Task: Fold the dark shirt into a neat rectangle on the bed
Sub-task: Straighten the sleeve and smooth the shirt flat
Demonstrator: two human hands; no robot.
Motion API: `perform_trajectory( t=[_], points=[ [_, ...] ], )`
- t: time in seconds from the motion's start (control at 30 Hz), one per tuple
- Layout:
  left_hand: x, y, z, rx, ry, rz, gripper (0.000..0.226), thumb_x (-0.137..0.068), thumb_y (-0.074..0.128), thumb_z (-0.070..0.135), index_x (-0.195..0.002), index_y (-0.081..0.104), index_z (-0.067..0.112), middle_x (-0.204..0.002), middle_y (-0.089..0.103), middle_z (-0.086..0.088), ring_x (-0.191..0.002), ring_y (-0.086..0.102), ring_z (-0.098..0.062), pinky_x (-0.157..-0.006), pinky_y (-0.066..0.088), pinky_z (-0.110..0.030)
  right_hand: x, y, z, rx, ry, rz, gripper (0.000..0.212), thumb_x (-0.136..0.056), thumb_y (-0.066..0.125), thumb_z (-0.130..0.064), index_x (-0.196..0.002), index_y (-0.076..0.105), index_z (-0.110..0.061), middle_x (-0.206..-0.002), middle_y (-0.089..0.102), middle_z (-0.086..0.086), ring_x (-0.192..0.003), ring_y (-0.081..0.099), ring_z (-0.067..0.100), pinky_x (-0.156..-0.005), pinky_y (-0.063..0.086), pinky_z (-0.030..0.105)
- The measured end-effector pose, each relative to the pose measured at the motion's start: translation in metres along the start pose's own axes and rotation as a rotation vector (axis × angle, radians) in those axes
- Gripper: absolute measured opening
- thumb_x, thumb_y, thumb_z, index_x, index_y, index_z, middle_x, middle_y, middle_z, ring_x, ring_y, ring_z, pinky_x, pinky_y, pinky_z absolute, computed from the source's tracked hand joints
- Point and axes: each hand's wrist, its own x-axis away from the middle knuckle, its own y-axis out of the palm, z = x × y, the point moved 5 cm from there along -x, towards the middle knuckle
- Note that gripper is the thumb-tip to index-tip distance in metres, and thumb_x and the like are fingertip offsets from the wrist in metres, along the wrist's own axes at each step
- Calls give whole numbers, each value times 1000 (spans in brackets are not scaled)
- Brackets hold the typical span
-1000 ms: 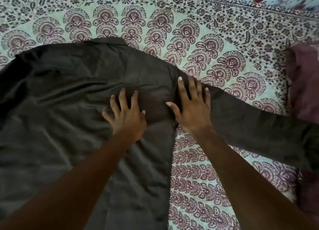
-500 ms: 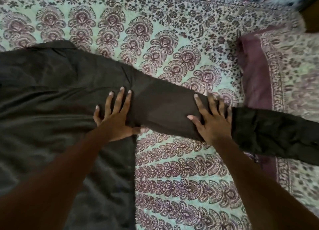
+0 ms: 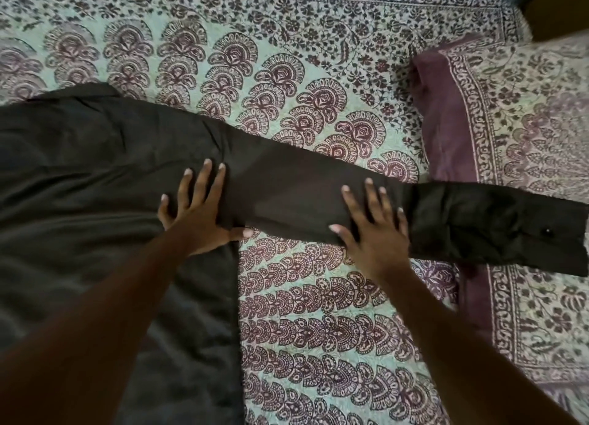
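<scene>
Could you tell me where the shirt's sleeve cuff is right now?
In the head view, the cuff lies at the far right edge, over the maroon-bordered pillow, just beyond the right hand pressing flat on the sleeve.

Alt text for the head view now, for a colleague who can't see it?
Two bare hands press flat on a dark shirt spread on a patterned bedspread: the left hand where the sleeve joins the body, the right hand midway along the outstretched sleeve. The sleeve's cuff lies across a maroon-edged pillow.
</scene>
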Motion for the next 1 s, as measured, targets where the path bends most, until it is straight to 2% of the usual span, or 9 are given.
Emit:
perform_trajectory(
  t=[0.1, 0.2, 0.3, 0.37, 0.47, 0.57, 0.8, 0.93, 1.0],
  points=[
    [1, -7, 6, -42, -1, -28, 133, -56, 68, 87, -154, -14, 49, -162, -28, 23, -155, -15, -20, -117, 9, -64, 12, -9, 33, 66, -12, -66, 81, -92, 16, -82, -162, 8, -41, -173, 4, 2, -158, 11, 30, -122, 24, 58],
    [12, -22, 41, -153, 17, 114, 116, -69, 81, 58, -157, 12, 27, -166, -4, -3, -151, 7, -36, -114, 21, -64, 12, -24, 43, 112, -61, -70, 80, -95, 16, -72, -163, 15, -29, -171, 10, 10, -157, 14, 32, -122, 22, 57],
    [34, -14, 105, -134, 328, 141, 93, -78, 74, 28, -156, 24, 27, -162, 15, -3, -142, 27, -32, -112, 36, -56, 12, -37, 56, 242, -103, -48, 73, -97, 20, -55, -159, 32, -20, -168, 22, 14, -154, 25, 34, -120, 22, 58],
    [43, 10, 143, -93, 436, 39, 81, -86, 65, 32, -156, 24, 30, -161, 20, 0, -141, 28, -31, -109, 41, -57, 14, -40, 70, 290, -90, -56, 69, -95, 27, -51, -154, 43, -19, -165, 28, 17, -153, 27, 36, -119, 20, 59],
    [43, 35, 172, -113, 330, 26, 68, -93, 61, 40, -151, 30, 28, -155, 22, -7, -138, 28, -39, -108, 42, -59, 18, -45, 86, 345, -124, -44, 62, -91, 46, -48, -142, 59, -16, -163, 31, 22, -153, 25, 39, -118, 17, 61],
    [44, 42, 186, -134, 210, 62, 77, -88, 71, 37, -150, 27, 28, -151, 26, -6, -135, 30, -42, -108, 41, -62, 22, -56, 103, 416, -140, -16, 63, -89, 57, -54, -141, 60, -19, -166, 24, 20, -155, 19, 36, -117, 8, 65],
    [30, 49, 189, -211, 178, 33, 92, -80, 76, 41, -152, 21, 27, -153, 28, -6, -139, 34, -43, -110, 39, -64, 37, -97, 146, 393, -127, 84, 70, -88, 41, -67, -149, 50, -34, -167, 19, 21, -155, 20, 37, -117, 6, 64],
    [20, 46, 190, -222, 198, 31, 87, -72, 80, 39, -142, 32, 25, -144, 37, -5, -132, 44, -38, -109, 37, -60, 45, -107, 158, 383, -110, 95, 73, -89, 38, -74, -152, 44, -37, -167, 20, 21, -154, 24, 38, -115, 17, 68],
    [23, 40, 191, -218, 223, 1, 81, -73, 80, 39, -140, 38, 21, -140, 41, -6, -128, 48, -33, -112, 33, -54, 49, -111, 148, 358, -92, 95, 77, -89, 31, -79, -154, 40, -38, -166, 20, 22, -154, 22, 40, -116, 12, 70]
  ],
)
